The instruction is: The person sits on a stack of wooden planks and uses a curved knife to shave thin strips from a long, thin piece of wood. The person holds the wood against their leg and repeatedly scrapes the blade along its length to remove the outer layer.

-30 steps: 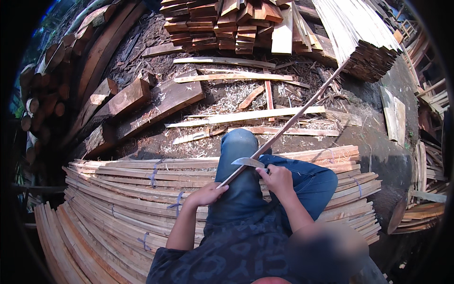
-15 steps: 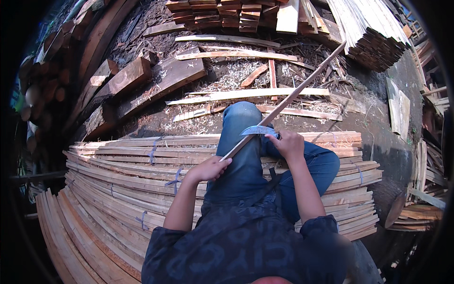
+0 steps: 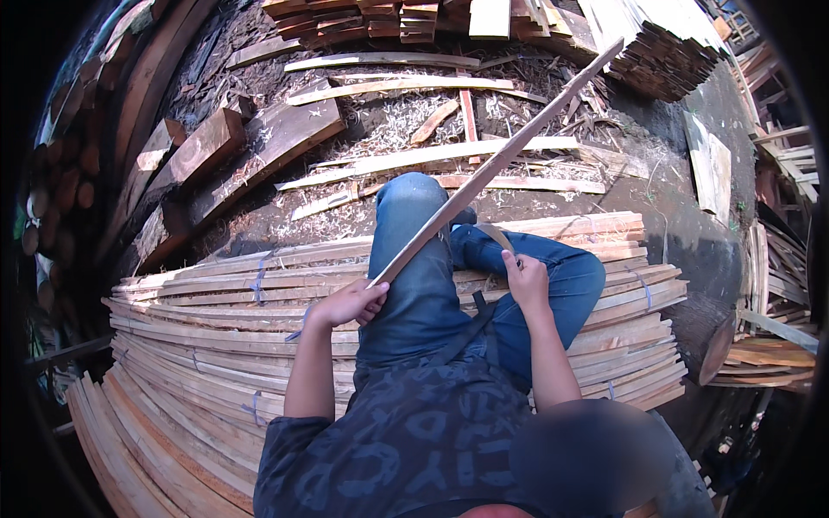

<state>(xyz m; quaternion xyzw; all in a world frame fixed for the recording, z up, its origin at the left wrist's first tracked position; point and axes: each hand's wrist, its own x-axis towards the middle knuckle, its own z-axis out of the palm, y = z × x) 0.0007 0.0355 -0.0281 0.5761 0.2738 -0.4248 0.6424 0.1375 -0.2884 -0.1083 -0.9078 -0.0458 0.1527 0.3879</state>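
The handle of the knife [image 3: 496, 236] is largely hidden by the right hand [image 3: 528, 279].

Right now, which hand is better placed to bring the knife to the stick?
Probably the right hand: it holds the knife, apart from the stick, while the left hand holds the stick's near end.

Planks [image 3: 432, 156] and shavings [image 3: 380, 142] litter the ground [image 3: 708, 250].

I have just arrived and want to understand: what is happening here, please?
A person sits among bundled wood strips. The left hand holds the near end of a long stick, which slants across the left leg and away to the right. The right hand grips a knife beside the stick, apparently not touching it. Wood shavings lie scattered ahead.
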